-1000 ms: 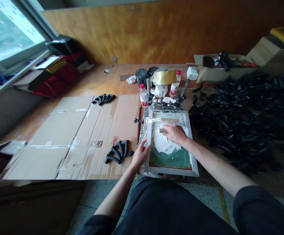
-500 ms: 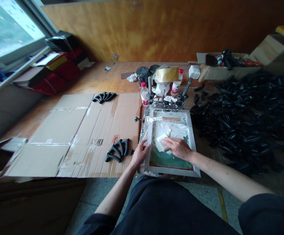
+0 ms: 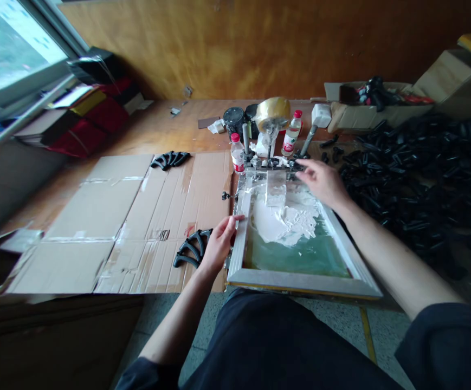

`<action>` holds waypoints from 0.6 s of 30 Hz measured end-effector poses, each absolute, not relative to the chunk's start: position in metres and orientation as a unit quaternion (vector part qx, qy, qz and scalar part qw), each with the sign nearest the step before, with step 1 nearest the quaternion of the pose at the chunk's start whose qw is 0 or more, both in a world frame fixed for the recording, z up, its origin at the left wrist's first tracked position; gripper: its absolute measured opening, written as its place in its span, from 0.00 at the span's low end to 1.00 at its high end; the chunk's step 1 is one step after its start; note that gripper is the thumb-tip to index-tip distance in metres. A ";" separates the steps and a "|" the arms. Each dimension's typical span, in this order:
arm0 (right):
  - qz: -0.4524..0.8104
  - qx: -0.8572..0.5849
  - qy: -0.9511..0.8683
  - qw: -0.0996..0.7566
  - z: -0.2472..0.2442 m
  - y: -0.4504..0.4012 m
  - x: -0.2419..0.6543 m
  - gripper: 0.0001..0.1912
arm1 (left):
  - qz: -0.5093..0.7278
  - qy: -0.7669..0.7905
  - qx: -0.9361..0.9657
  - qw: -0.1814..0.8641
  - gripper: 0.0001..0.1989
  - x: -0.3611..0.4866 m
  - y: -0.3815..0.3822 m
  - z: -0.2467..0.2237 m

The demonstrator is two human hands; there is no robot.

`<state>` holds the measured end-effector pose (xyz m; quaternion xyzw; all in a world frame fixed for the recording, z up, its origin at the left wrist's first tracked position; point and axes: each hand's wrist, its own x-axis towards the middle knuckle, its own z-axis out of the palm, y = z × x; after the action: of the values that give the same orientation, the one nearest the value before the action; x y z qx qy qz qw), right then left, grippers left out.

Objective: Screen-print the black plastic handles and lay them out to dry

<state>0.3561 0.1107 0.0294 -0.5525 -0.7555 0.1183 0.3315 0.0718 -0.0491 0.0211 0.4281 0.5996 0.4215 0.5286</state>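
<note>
A screen printing frame (image 3: 304,284) with a pale metal border lies before me, its near edge raised toward me. White ink (image 3: 286,225) is spread over its green mesh. My left hand (image 3: 219,241) is closed at the left bar of the frame, fingertips on the bar. My right hand (image 3: 324,184) is open with nothing in it, over the frame's far right corner. A whitish squeegee block (image 3: 276,188) rests at the far end of the mesh. Behind it stand clamps (image 3: 270,162) and a roll of tape (image 3: 273,114) on a rod.
Curved black handle-like parts lie on flattened cardboard (image 3: 129,216) in a far group (image 3: 171,160) and a near group (image 3: 192,248). A heap of black parts (image 3: 406,179) covers the right side. Two red-capped bottles (image 3: 237,154) and black tins (image 3: 234,120) stand at the back.
My right hand has let go of the squeegee block and moved away to the far right. The block now rests at the frame's far end. The frame's near edge has risen.
</note>
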 end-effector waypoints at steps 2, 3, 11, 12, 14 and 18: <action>0.120 -0.597 -0.692 0.388 0.021 0.118 0.394 0.17 | 0.479 0.564 0.429 0.518 0.27 0.077 -0.036 0.044; 0.124 -0.619 -0.666 0.399 0.011 0.117 0.409 0.18 | 0.511 0.543 0.437 0.504 0.26 0.081 -0.027 0.053; 0.161 -0.529 -0.802 0.227 -0.089 0.026 0.349 0.13 | 0.626 0.487 0.405 0.455 0.24 0.103 0.018 0.064; 0.142 -0.516 -0.823 0.193 -0.092 0.017 0.336 0.11 | 0.613 0.501 0.390 0.469 0.25 0.107 0.011 0.055; 0.117 -0.530 -0.829 0.136 -0.089 0.005 0.317 0.07 | 0.522 0.533 0.367 0.555 0.28 0.115 -0.014 0.031; 0.142 -0.515 -0.837 0.115 -0.063 -0.021 0.292 0.04 | 0.344 0.545 0.254 0.722 0.30 0.134 -0.074 -0.021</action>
<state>0.2919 -0.0206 -0.0627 -0.5154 -0.8372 0.1420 0.1154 0.1344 -0.0736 -0.0209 0.2539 0.5448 0.3437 0.7215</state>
